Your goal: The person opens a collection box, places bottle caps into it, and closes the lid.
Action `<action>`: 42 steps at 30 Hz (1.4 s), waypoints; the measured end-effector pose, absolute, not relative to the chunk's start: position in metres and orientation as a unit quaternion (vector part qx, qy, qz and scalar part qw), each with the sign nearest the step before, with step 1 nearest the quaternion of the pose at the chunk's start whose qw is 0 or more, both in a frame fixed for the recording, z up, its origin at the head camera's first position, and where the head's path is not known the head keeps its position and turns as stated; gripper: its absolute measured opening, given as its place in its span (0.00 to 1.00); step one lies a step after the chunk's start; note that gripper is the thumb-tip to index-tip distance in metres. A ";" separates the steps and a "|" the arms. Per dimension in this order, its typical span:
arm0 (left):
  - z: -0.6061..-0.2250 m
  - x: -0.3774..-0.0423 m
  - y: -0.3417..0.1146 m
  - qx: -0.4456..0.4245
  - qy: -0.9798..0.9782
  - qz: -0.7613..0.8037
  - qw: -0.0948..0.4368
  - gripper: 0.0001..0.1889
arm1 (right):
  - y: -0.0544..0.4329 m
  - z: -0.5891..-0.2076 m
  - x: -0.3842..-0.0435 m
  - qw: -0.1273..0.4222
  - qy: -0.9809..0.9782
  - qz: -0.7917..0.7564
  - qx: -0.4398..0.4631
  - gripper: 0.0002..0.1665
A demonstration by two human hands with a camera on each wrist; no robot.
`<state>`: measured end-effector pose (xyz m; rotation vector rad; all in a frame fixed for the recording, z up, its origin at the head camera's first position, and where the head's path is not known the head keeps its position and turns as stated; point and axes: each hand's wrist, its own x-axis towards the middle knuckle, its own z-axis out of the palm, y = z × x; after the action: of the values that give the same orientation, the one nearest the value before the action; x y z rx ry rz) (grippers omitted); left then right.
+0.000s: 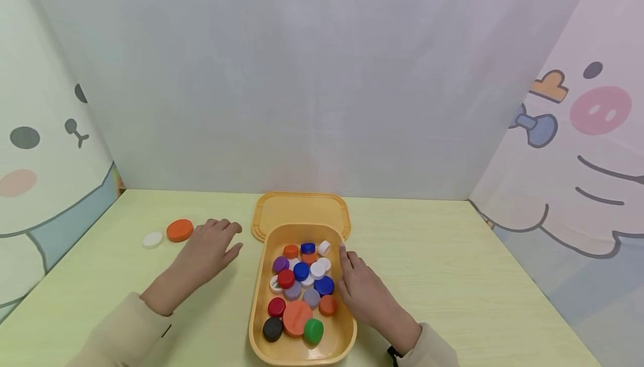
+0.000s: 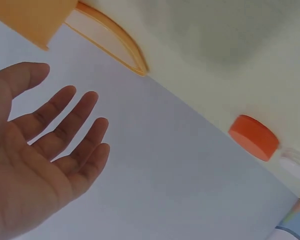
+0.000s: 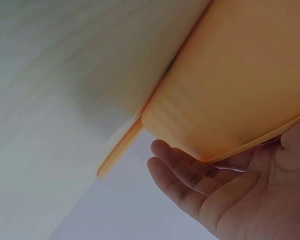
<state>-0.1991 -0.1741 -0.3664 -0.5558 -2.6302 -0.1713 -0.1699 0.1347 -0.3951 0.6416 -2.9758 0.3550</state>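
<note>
A yellow-orange plastic box (image 1: 257, 322) holds several bottle caps, among them a large orange cap (image 1: 297, 318), a green cap (image 1: 313, 331), a black cap (image 1: 273, 329) and blue and white ones. Over the table left of the box hovers my left hand (image 1: 208, 246), its fingers loosely bent and the palm bare in the left wrist view. Closest to it lies an orange-red cap (image 1: 180, 230), beside a white cap (image 1: 152, 239). My right hand (image 1: 366, 291) rests along the box's right rim, fingers fairly straight; in the right wrist view the rim hides part of the hand.
Behind the box, the matching lid (image 1: 302, 210) lies flat on the pale yellow table (image 1: 427, 255), partly covered by the box's far end. A grey-white panel (image 1: 302, 87) rises at the table's back. Panels with cartoon animals (image 1: 578, 132) flank both sides.
</note>
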 end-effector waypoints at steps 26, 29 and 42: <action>-0.390 -0.226 -0.263 -0.063 -0.984 -0.048 0.162 0.11 | 0.137 -0.396 -0.170 0.044 -0.968 0.116 0.217 0.33; -0.392 -0.228 -0.267 -0.051 -0.986 -0.049 0.149 0.11 | 0.136 -0.396 -0.171 0.041 -0.967 0.118 0.220 0.33; -0.398 -0.236 -0.279 -0.033 -0.991 -0.056 0.116 0.16 | 0.136 -0.396 -0.171 0.036 -0.967 0.123 0.222 0.33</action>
<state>-0.2358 -0.2792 -0.3984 -0.0967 -2.9036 -0.1638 -0.1706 0.1355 -0.3961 0.6828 -2.9691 0.3781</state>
